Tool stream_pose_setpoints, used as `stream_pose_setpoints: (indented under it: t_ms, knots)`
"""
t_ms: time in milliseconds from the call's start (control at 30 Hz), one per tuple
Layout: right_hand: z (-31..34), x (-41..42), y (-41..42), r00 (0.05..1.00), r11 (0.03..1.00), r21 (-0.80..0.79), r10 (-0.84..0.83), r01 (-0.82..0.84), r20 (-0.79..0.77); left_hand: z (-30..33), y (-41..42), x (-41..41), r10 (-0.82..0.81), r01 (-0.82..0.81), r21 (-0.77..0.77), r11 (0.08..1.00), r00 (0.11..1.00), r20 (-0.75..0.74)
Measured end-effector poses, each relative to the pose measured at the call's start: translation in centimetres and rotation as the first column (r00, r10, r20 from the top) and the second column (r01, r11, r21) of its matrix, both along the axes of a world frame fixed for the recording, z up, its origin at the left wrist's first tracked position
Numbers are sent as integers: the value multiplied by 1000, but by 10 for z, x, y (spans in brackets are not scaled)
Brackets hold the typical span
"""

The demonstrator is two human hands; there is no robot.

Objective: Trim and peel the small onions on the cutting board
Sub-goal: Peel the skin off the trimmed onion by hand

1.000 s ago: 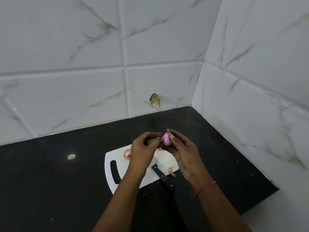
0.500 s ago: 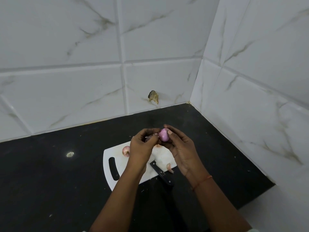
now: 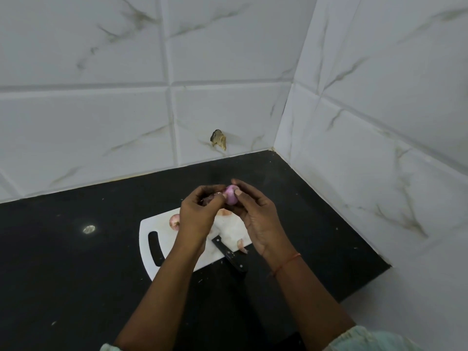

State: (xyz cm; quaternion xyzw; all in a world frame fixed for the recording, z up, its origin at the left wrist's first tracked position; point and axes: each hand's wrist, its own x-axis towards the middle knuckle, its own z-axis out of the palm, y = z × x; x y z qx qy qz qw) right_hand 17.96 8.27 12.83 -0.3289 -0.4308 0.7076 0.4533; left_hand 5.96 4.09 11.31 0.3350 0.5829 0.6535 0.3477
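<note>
Above the white cutting board, my right hand pinches a small pink peeled onion between thumb and fingers. My left hand grips dark, dry onion skin right beside that onion. Another small onion lies on the board, partly hidden behind my left hand. A black-handled knife lies at the board's near edge, its blade hidden under my hands. A curled piece of peel rests by the board's right corner.
The board sits on a black countertop in a corner of white marble-patterned tiled walls. A chipped hole marks the back wall. The counter's right edge drops off near my right forearm.
My hands stay together over the board; my left fingers have pulled more dark skin off the onion's left side. The view has shifted slightly.
</note>
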Motion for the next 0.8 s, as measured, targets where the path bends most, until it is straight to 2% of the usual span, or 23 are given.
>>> stream_pose_setpoints:
  t_ms: [133, 267, 467, 600, 800]
  knots:
    - [0, -1, 2, 1000, 1000, 7, -2, 2, -11, 1, -1, -1, 29, -28, 26, 999, 999, -37]
    - [-1, -2, 3, 999, 999, 10, -33, 33, -18, 3, -3, 0, 40, -40, 69, 997, 999, -1]
    - [-2, -1, 1, 994, 990, 118, -86, 78, 70, 5, -2, 4, 79, -69, 70, 995, 985, -152]
    - [-5, 1, 0, 989, 986, 149, -97, 80, 108, 3, -3, 2, 80, -74, 54, 996, 991, -106]
    - [-4, 1, -1, 990, 987, 134, -105, 92, 92, 6, -6, 5, 114, -108, 52, 993, 985, -127]
